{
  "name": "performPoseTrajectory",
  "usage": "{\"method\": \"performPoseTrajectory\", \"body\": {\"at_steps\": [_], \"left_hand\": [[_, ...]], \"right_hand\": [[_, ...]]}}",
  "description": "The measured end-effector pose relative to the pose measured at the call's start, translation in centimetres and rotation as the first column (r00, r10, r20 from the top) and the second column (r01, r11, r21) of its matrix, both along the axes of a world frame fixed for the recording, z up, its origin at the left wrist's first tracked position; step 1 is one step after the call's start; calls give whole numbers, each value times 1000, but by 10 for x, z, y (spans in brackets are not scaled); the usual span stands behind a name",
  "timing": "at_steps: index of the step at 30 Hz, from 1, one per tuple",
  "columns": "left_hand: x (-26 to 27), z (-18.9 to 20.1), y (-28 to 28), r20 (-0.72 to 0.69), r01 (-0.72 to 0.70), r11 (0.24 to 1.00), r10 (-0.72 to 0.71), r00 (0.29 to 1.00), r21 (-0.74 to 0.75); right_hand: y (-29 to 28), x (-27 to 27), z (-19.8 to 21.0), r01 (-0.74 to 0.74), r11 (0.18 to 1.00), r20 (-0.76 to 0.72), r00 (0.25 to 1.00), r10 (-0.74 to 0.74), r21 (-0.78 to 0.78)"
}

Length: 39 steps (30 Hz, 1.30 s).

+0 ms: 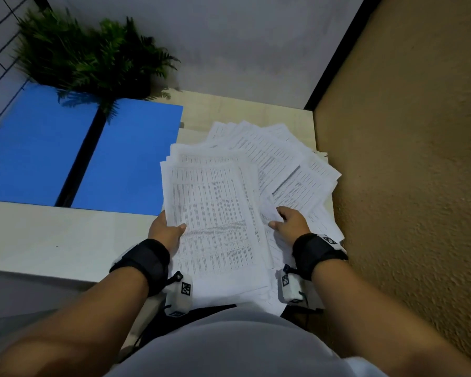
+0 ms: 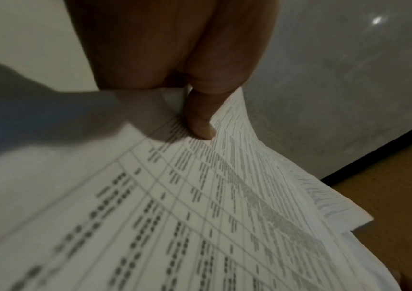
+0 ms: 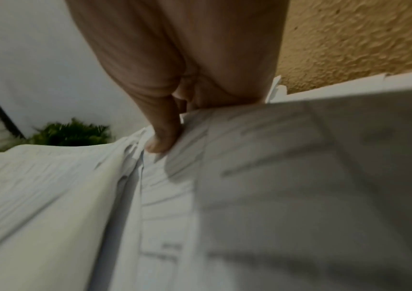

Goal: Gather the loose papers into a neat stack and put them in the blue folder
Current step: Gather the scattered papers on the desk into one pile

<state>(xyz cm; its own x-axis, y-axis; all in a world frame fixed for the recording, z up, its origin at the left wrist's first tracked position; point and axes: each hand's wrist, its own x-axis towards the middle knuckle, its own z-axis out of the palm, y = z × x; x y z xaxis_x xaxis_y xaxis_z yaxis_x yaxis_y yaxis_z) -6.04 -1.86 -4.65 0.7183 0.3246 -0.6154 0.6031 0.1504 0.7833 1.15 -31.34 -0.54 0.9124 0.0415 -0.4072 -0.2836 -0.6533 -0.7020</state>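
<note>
A fan of printed white papers (image 1: 269, 164) lies spread over the right part of the pale desk (image 1: 52, 240). My left hand (image 1: 167, 227) grips the left edge of the upper bundle (image 1: 218, 213), thumb on top (image 2: 201, 126) and fingers hidden beneath. My right hand (image 1: 288, 221) pinches the sheets fanned to the right (image 3: 274, 157), thumb (image 3: 161, 141) pressed on a sheet's edge. The blue folder (image 1: 125, 156) lies open flat at the desk's left, with a black spine down its middle.
A green fern plant (image 1: 93, 55) stands at the desk's back, its fronds over the folder's top. A rough tan wall (image 1: 405, 159) runs close along the right of the papers. A grey wall (image 1: 242, 44) is behind the desk.
</note>
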Motion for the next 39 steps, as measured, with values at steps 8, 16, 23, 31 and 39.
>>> {"method": "performPoseTrajectory", "body": {"at_steps": [8,16,23,31,39], "left_hand": [[29,30,7,149,-88,994,98,984,-70],[60,42,2,89,157,976,-145,985,-147],[60,43,-7,49,256,959,-252,967,-120],[45,29,1,92,121,992,-117,989,-43],[33,22,-2,129,9,999,-4,992,-40]], "right_hand": [[-33,17,22,-191,967,-18,982,190,-168],[-41,9,21,-211,961,-93,976,197,-178],[-41,7,26,-318,928,-82,948,308,-194],[-49,7,55,-150,868,-14,986,163,-474],[-54,12,155,297,794,417,907,-60,-531]]}}
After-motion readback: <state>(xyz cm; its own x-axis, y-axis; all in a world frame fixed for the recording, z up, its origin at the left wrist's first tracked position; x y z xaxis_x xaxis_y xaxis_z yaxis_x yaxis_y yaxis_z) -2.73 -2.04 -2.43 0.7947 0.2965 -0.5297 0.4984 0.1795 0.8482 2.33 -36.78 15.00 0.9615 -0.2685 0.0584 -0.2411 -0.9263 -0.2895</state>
